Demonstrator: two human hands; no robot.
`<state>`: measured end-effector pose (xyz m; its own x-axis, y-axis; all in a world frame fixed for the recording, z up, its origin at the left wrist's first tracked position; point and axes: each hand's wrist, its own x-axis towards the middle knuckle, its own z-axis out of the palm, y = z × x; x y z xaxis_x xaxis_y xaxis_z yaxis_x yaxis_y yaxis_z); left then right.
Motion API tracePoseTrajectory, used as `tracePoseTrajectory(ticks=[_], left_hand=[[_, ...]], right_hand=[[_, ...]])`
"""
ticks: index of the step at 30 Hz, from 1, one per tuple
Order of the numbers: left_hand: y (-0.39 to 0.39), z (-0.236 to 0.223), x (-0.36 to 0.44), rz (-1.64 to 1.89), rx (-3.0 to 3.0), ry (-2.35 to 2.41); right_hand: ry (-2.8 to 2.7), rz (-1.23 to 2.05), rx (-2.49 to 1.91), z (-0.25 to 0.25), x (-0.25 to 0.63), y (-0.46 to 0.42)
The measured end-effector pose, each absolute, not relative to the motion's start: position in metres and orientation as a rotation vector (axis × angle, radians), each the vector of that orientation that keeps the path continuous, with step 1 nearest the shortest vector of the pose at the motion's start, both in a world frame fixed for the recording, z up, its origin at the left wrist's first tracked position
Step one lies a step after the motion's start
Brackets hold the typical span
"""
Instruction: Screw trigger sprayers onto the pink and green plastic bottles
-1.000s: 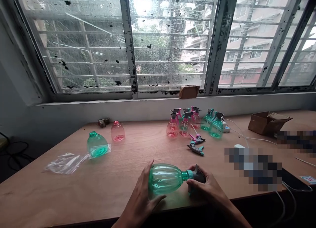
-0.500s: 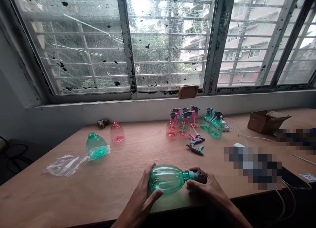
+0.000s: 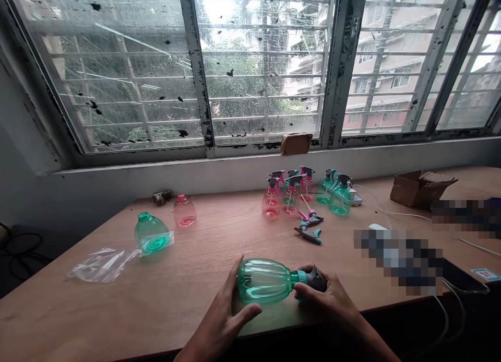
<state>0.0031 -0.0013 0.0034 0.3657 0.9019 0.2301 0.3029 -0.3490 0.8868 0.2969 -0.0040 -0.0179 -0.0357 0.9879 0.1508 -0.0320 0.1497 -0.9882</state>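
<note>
A green see-through spray bottle (image 3: 264, 280) lies on its side near the front edge of the wooden table (image 3: 188, 278). My left hand (image 3: 225, 315) wraps round its wide base end, thumb in front. My right hand (image 3: 326, 299) is closed over the dark spray head (image 3: 313, 278) at the bottle's neck, which points right. The trigger is partly hidden under my fingers.
A headless green bottle (image 3: 151, 234) and a pink one (image 3: 184, 211) sit at the left, beside a clear plastic bag (image 3: 104, 264). Several finished pink and green spray bottles (image 3: 305, 192) stand at the back, loose spray heads (image 3: 309, 227) before them. A cardboard box (image 3: 420, 187) and cables lie right.
Both hands keep their hold on the green bottle; my left thumb has shifted slightly along its body. The view has drifted a little.
</note>
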Motion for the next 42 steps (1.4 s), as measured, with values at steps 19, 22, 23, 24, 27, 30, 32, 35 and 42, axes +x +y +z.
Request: tracePoseTrajectory(ticks=[19,22,23,24,27,30,32,35,42], left_hand=[[0.0,0.009,0.001,0.927,1.654,0.971],[-0.001,0.008,0.001,0.92,1.673,0.94],[-0.001,0.007,0.001,0.925,1.681,0.925],[-0.001,0.006,0.001,0.934,1.685,0.913],[-0.001,0.002,0.0,0.944,1.68,0.884],[0.0,0.003,0.0,0.949,1.643,0.87],[0.0,0.007,0.001,0.954,1.619,0.871],[0.0,0.01,0.001,0.939,1.611,0.858],[0.0,-0.001,-0.001,0.937,1.597,0.806]], right_hand=[[-1.244,1.106,-1.031,-0.022,0.298,-0.006],[-1.235,1.089,-1.035,-0.023,0.298,-0.006],[-1.232,1.083,-1.036,-0.023,0.298,-0.006],[-1.23,1.079,-1.037,-0.023,0.298,-0.007],[-1.223,1.076,-1.04,-0.023,0.298,-0.007],[-1.223,1.081,-1.041,-0.023,0.298,-0.007],[-1.228,1.076,-1.044,-0.023,0.297,-0.006],[-1.232,1.077,-1.043,-0.023,0.298,-0.006],[-1.234,1.093,-1.022,-0.016,0.299,-0.008]])
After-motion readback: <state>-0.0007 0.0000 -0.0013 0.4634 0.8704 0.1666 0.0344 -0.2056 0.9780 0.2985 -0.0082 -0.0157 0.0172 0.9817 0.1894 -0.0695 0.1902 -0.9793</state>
